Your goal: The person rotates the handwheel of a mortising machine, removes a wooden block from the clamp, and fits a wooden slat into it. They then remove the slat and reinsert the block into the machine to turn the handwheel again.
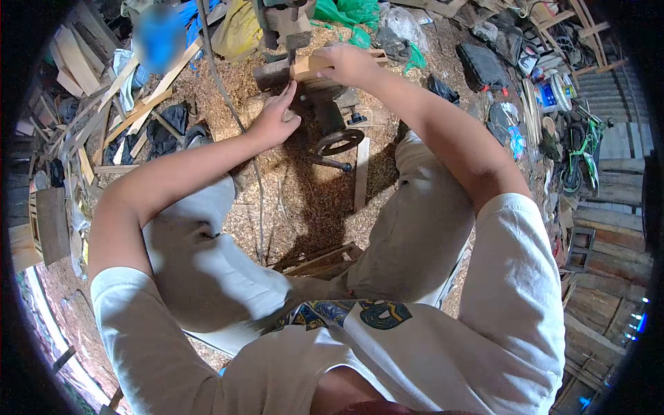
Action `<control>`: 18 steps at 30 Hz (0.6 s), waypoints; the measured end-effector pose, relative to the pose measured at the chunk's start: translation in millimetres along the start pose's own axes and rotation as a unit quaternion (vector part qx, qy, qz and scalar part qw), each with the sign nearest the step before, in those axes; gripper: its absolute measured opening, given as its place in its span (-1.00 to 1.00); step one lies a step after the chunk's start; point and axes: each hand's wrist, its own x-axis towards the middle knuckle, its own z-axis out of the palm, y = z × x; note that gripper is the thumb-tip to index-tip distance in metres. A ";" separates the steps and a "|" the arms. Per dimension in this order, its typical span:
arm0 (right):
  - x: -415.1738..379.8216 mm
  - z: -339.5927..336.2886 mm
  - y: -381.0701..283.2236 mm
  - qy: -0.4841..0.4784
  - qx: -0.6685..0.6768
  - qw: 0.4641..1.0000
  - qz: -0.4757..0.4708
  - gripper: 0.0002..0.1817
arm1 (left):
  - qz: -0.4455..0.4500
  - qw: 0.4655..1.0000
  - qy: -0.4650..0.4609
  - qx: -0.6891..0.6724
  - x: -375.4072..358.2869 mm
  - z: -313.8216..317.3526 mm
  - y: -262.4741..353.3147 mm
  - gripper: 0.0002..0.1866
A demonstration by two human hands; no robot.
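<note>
A pale wooden block (pixel 309 66) lies across the table of a dark metal drilling machine (pixel 325 111) that stands on the sawdust floor. My right hand (pixel 349 62) is closed over the block's right end and holds it on the machine. My left hand (pixel 275 117) rests against the machine's left side just below the block, fingers extended and pointing up toward it. A round handwheel (pixel 339 142) sticks out at the machine's near side. The machine's head (pixel 287 24) hangs directly above the block.
Sawdust (pixel 304 200) covers the floor. Wooden slats (pixel 138 104) lie piled at the left, a loose strip (pixel 361 173) beside the handwheel, more sticks (pixel 315 259) between my knees. Green bags (pixel 349 14), a black case (pixel 482 66) and clutter are at the back and right. A cable (pixel 228 97) runs down the floor.
</note>
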 end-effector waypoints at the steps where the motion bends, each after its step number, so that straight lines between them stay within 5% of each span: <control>1: 0.3 -0.4 -0.4 -0.004 -0.003 1.000 0.003 -0.42 | 0.005 1.000 0.002 0.016 0.4 -0.1 0.0 -0.02; 18: 4.7 9.7 5.9 0.020 0.005 1.000 -0.020 -0.56 | 0.042 0.997 0.017 0.067 1.0 0.5 -4.9 0.00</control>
